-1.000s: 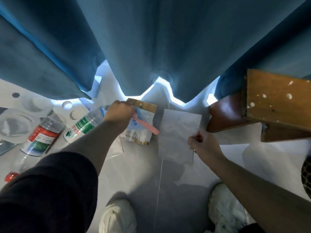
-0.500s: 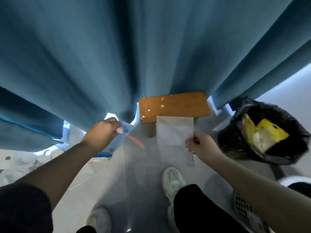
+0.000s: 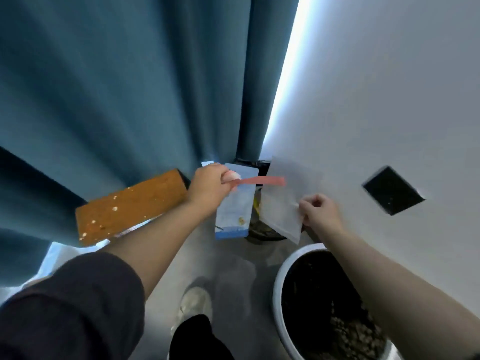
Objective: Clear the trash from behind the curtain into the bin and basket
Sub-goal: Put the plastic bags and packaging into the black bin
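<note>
My left hand (image 3: 211, 183) grips a pale blue-and-white pouch (image 3: 235, 206) together with a pink strip (image 3: 259, 181) that sticks out to the right. My right hand (image 3: 320, 213) pinches the edge of a thin white sheet (image 3: 284, 206). Both items hang in the air over the black-lined bin (image 3: 259, 228), which is mostly hidden behind them. The teal curtain (image 3: 130, 87) fills the upper left.
An orange wooden stool top (image 3: 130, 206) with white specks stands at the left of the bin. A white pot (image 3: 279, 279) filled with dark soil sits at the lower right. A dark square (image 3: 393, 190) is set in the white wall. My shoe (image 3: 193, 304) is on the grey floor.
I have turned right from the trash behind the curtain toward the bin. Both hands carried the pouch and the sheet along and now hold them over the bin.
</note>
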